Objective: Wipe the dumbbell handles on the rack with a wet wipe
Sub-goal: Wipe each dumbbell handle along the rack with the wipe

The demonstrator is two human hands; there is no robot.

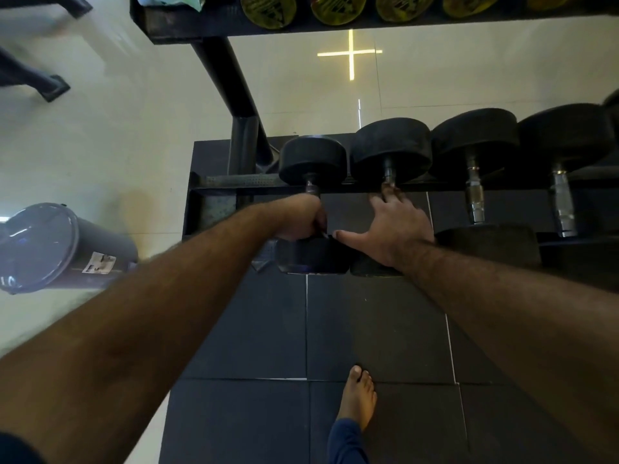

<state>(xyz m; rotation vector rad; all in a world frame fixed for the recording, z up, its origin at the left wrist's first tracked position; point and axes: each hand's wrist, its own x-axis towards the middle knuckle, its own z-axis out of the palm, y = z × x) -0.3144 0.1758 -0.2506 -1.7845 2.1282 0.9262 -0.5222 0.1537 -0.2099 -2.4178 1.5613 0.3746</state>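
Black rubber and bare steel filled the lower shelf of the rack [234, 180] as my left hand [299, 217] closed in a fist around the handle [311, 189] of the first dumbbell [313, 160] at the row's left end, fingers curled tight about the bar. Whether a wet wipe sat inside that fist, I could not tell; only a thin pale sliver showed at its edge. My right hand [398, 226] lay over the handle of the second dumbbell [390, 145], thumb spread wide toward my left fist, fingers reaching forward along the bar and bending down over it; how firmly they had hold, the view did not show. Just beside it to the right stood a third dumbbell [474, 139] and a fourth dumbbell [566, 128], their chrome handles untouched and clear of both hands. Above, the upper shelf [201, 28] carried a line of yellow-green plates [268, 10]. Dark floor mats [368, 329] ran beneath the rack, and my bare foot [358, 393] stood on them below my right arm. A grey bin [50, 246] lay tilted on the pale tiles well to the left.
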